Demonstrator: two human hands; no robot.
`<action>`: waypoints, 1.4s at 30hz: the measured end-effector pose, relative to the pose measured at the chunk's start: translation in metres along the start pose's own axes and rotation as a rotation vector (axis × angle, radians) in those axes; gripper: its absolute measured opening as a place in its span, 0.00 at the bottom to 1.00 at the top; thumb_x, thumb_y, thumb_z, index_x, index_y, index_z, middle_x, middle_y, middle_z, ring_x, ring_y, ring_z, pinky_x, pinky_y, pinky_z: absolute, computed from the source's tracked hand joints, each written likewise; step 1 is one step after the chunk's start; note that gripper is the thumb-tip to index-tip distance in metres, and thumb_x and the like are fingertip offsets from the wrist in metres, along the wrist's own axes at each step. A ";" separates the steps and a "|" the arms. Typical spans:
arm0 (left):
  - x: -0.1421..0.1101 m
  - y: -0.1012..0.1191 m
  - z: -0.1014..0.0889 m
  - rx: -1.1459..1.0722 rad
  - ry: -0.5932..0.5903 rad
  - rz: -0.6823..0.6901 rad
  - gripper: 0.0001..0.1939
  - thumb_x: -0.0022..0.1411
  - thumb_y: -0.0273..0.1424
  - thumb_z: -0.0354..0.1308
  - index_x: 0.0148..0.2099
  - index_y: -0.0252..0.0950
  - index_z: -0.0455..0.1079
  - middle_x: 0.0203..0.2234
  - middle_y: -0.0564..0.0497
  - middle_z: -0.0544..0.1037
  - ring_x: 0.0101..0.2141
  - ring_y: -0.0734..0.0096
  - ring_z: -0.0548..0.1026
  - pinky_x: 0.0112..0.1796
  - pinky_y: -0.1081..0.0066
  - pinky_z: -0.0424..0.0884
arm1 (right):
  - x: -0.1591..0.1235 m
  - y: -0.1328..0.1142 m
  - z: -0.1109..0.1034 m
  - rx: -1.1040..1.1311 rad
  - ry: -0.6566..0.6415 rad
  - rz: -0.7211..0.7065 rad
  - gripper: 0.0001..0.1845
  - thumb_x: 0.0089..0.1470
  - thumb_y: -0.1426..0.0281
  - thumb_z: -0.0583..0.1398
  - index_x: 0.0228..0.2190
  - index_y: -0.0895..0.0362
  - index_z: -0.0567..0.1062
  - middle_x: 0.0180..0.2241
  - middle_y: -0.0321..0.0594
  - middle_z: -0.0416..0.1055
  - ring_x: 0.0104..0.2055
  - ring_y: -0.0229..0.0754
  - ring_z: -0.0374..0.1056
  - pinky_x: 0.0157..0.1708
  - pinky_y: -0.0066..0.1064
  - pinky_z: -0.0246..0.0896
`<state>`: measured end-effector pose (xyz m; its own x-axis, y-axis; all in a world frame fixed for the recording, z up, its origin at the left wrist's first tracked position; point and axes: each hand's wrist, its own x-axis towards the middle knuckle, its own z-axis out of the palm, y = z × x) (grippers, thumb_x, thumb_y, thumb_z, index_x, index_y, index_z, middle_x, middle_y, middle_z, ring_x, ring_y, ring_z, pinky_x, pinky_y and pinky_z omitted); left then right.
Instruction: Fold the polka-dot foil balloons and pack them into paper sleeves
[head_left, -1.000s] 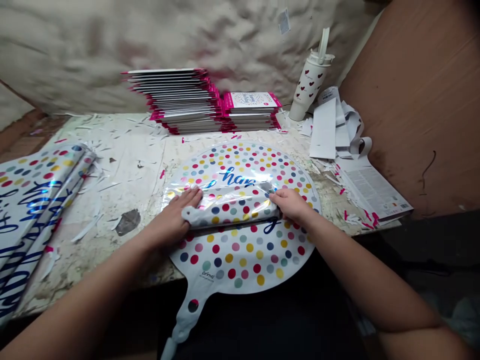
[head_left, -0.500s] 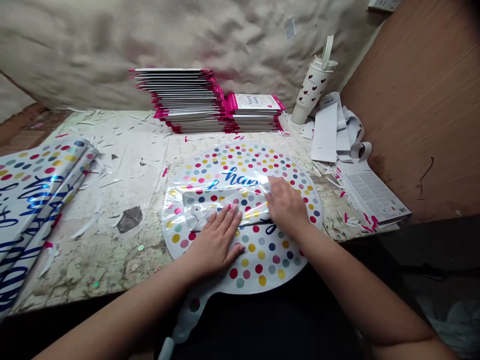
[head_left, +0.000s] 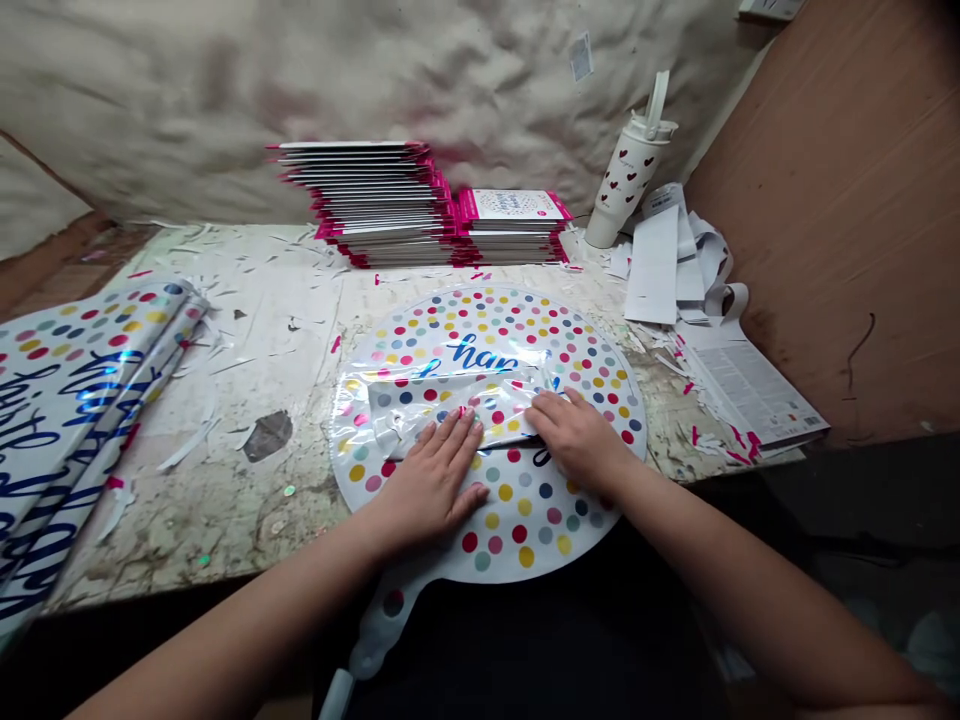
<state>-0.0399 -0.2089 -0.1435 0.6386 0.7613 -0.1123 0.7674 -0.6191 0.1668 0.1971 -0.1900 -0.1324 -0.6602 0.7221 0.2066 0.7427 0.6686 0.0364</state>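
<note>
A flat round foil balloon (head_left: 525, 340) with coloured dots and blue script lies on the worn table (head_left: 247, 500), its tail (head_left: 379, 620) hanging over the near edge. On top of it rests a folded dotted balloon in clear film (head_left: 450, 395). My left hand (head_left: 431, 480) lies flat with fingers stretched out, fingertips on the folded piece's near edge. My right hand (head_left: 577, 440) lies palm down, fingers extended onto the folded piece's right end.
Two stacks of pink-edged packaged cards (head_left: 420, 205) stand at the back. A white tumbler with hearts (head_left: 626, 175) and loose paper sheets (head_left: 675, 260) sit at the right. More dotted foil balloons (head_left: 67, 390) lie at the left. Paper scraps litter the table.
A second ago both hands held the folded piece at its ends. My left hand has moved right to lie flat at the middle; my right hand has slid slightly down.
</note>
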 end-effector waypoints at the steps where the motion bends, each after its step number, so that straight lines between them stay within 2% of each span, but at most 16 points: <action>1: 0.002 0.002 -0.002 -0.002 -0.002 -0.012 0.35 0.63 0.46 0.40 0.65 0.29 0.44 0.63 0.40 0.45 0.62 0.54 0.43 0.58 0.53 0.46 | 0.001 -0.005 -0.003 -0.026 0.043 0.015 0.16 0.57 0.80 0.47 0.40 0.63 0.73 0.41 0.52 0.72 0.49 0.49 0.65 0.54 0.50 0.51; 4: 0.009 0.007 -0.011 0.003 0.015 -0.124 0.32 0.61 0.37 0.47 0.63 0.25 0.50 0.61 0.36 0.53 0.61 0.53 0.50 0.57 0.54 0.50 | 0.000 -0.027 -0.015 0.009 0.237 -0.131 0.13 0.57 0.79 0.50 0.35 0.61 0.74 0.33 0.46 0.74 0.44 0.45 0.68 0.57 0.50 0.48; 7: 0.011 0.007 -0.018 -0.050 0.032 -0.186 0.29 0.58 0.26 0.48 0.62 0.28 0.54 0.59 0.38 0.59 0.59 0.55 0.55 0.56 0.58 0.55 | -0.016 -0.041 -0.016 0.135 0.431 -0.243 0.18 0.55 0.76 0.54 0.48 0.56 0.68 0.45 0.44 0.71 0.55 0.46 0.60 0.59 0.48 0.45; 11: 0.007 -0.001 -0.017 -0.208 -0.002 0.001 0.31 0.59 0.31 0.51 0.64 0.44 0.49 0.62 0.45 0.53 0.61 0.51 0.50 0.56 0.54 0.54 | -0.039 -0.025 0.005 0.343 0.362 0.262 0.43 0.52 0.70 0.58 0.62 0.58 0.41 0.62 0.52 0.46 0.64 0.52 0.39 0.58 0.51 0.48; 12: 0.006 -0.003 -0.016 -0.217 -0.022 0.061 0.31 0.60 0.32 0.51 0.64 0.47 0.48 0.63 0.46 0.51 0.61 0.49 0.48 0.56 0.51 0.53 | -0.041 -0.019 0.011 0.383 0.323 0.331 0.47 0.51 0.68 0.58 0.62 0.61 0.36 0.63 0.54 0.40 0.65 0.53 0.36 0.58 0.50 0.48; 14: 0.006 -0.004 -0.012 -0.197 -0.059 0.157 0.29 0.62 0.31 0.50 0.63 0.53 0.48 0.63 0.47 0.47 0.61 0.46 0.44 0.55 0.46 0.51 | -0.038 -0.009 0.018 0.403 0.295 0.260 0.49 0.52 0.66 0.58 0.62 0.62 0.33 0.64 0.55 0.38 0.65 0.53 0.34 0.58 0.51 0.47; 16: 0.005 -0.006 -0.008 -0.167 -0.083 0.234 0.30 0.62 0.27 0.48 0.63 0.55 0.48 0.64 0.48 0.45 0.61 0.45 0.42 0.55 0.44 0.50 | -0.031 -0.004 0.018 0.355 0.261 -0.003 0.41 0.55 0.70 0.56 0.62 0.59 0.39 0.62 0.52 0.46 0.65 0.51 0.37 0.59 0.51 0.43; 19: -0.001 -0.011 0.000 -0.152 -0.059 0.344 0.30 0.61 0.24 0.49 0.64 0.47 0.49 0.63 0.44 0.48 0.62 0.48 0.43 0.56 0.47 0.50 | -0.023 -0.001 0.013 0.326 0.133 -0.345 0.24 0.58 0.77 0.51 0.56 0.54 0.60 0.53 0.44 0.66 0.59 0.44 0.56 0.58 0.45 0.49; 22: -0.015 -0.016 0.005 -0.220 0.090 0.388 0.25 0.62 0.23 0.45 0.61 0.37 0.57 0.59 0.41 0.60 0.60 0.55 0.53 0.56 0.55 0.54 | -0.021 0.002 0.007 0.463 0.035 -0.318 0.16 0.56 0.74 0.54 0.46 0.55 0.72 0.45 0.41 0.73 0.49 0.43 0.67 0.52 0.40 0.58; 25: -0.020 -0.017 -0.003 -0.444 0.187 0.201 0.18 0.63 0.28 0.44 0.52 0.37 0.68 0.48 0.45 0.73 0.51 0.59 0.68 0.51 0.62 0.63 | -0.012 0.007 0.004 0.700 -0.087 -0.025 0.13 0.50 0.73 0.58 0.39 0.54 0.76 0.37 0.39 0.77 0.41 0.42 0.72 0.43 0.35 0.65; 28: -0.002 -0.017 -0.024 -0.823 0.064 -0.343 0.13 0.60 0.38 0.50 0.35 0.37 0.72 0.27 0.51 0.77 0.31 0.66 0.75 0.32 0.71 0.71 | 0.010 0.014 0.005 0.953 -0.244 0.442 0.08 0.52 0.70 0.56 0.32 0.56 0.76 0.26 0.37 0.76 0.28 0.40 0.72 0.29 0.31 0.69; 31: 0.029 -0.021 -0.040 -1.142 -0.085 -0.760 0.14 0.56 0.42 0.54 0.26 0.37 0.65 0.15 0.56 0.68 0.16 0.74 0.68 0.18 0.76 0.63 | 0.031 0.021 0.008 1.022 -0.310 0.717 0.16 0.58 0.64 0.51 0.29 0.59 0.73 0.18 0.38 0.71 0.17 0.38 0.67 0.19 0.30 0.67; 34: 0.051 -0.026 -0.042 -1.223 -0.138 -0.840 0.14 0.55 0.39 0.56 0.23 0.36 0.61 0.11 0.57 0.66 0.12 0.76 0.65 0.16 0.77 0.61 | 0.041 0.017 0.007 0.894 -0.167 0.758 0.19 0.61 0.61 0.46 0.38 0.59 0.71 0.26 0.44 0.74 0.25 0.43 0.71 0.25 0.37 0.69; 37: 0.059 -0.031 -0.039 -1.258 -0.156 -0.883 0.13 0.54 0.37 0.58 0.23 0.35 0.62 0.11 0.55 0.67 0.11 0.76 0.64 0.15 0.77 0.60 | 0.042 0.000 0.006 0.552 0.051 0.509 0.21 0.61 0.63 0.46 0.49 0.59 0.67 0.48 0.52 0.69 0.50 0.52 0.65 0.47 0.49 0.61; 39: 0.057 -0.033 -0.042 -1.277 -0.146 -0.900 0.13 0.52 0.37 0.59 0.23 0.35 0.63 0.11 0.55 0.67 0.12 0.76 0.65 0.15 0.76 0.62 | 0.042 -0.012 0.010 0.374 -0.008 0.329 0.24 0.61 0.62 0.46 0.54 0.59 0.62 0.58 0.50 0.57 0.61 0.53 0.50 0.57 0.52 0.45; 42: 0.045 -0.037 -0.056 -1.301 -0.050 -0.878 0.11 0.54 0.37 0.58 0.29 0.33 0.67 0.19 0.52 0.73 0.18 0.75 0.71 0.22 0.75 0.68 | 0.045 -0.017 0.020 0.322 -0.213 0.340 0.29 0.61 0.58 0.44 0.59 0.57 0.53 0.63 0.44 0.45 0.64 0.49 0.40 0.60 0.51 0.35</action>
<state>-0.0430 -0.1404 -0.0998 0.0577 0.7570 -0.6509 0.3283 0.6013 0.7284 0.1525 -0.1656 -0.1437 -0.4203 0.9059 -0.0510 0.8696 0.3861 -0.3079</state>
